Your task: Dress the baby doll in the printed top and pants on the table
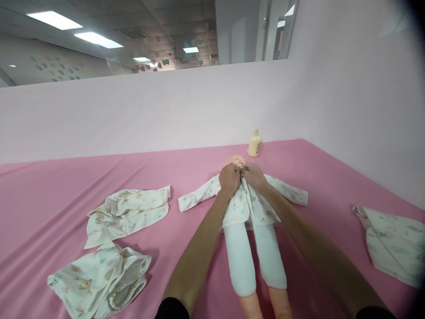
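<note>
Notably, left hand [229, 178] and right hand [253, 174] pinched the plastic baby doll's [247, 230] printed white cotton jacket [245, 201] collar at twelve o'clock; uneven pulling risked gaping.

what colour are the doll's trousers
Plain white trousers, clearest in the head view.

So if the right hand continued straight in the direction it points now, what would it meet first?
Probably the doll's head, just beyond the right hand at the jacket collar; further on stands the bottle, though depth is unclear.
</note>
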Demonstrator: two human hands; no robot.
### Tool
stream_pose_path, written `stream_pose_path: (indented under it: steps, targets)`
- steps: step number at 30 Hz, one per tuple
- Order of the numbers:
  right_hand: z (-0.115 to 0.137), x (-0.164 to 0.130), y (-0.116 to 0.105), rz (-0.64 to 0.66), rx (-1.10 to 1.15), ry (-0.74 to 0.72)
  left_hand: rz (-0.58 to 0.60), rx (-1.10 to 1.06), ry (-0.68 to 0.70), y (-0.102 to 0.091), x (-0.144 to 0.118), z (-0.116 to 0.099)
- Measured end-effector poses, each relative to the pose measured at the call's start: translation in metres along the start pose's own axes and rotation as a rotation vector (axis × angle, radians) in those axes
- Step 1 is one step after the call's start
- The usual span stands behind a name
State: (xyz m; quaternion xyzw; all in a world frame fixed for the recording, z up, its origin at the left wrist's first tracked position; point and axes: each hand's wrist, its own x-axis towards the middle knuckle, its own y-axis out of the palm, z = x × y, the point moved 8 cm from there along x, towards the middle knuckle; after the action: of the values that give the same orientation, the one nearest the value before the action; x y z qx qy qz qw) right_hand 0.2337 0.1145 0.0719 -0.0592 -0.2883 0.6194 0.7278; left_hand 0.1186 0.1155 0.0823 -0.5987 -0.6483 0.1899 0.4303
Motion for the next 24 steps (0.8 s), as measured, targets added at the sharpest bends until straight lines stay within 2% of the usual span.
stream_pose_path:
  steps: [7,17,24]
  targets:
    - [0.004,0.000,0.001,0.028,-0.034,-0.014,0.000,-0.005,0.018,0.003,-0.001,0.001]
    - [0.029,-0.014,0.004,0.028,-0.038,-0.084,-0.014,-0.093,0.017,0.005,-0.001,0.008]
    - [0.020,-0.016,0.010,0.014,0.110,-0.004,-0.056,-0.115,0.006,0.000,-0.002,0.010]
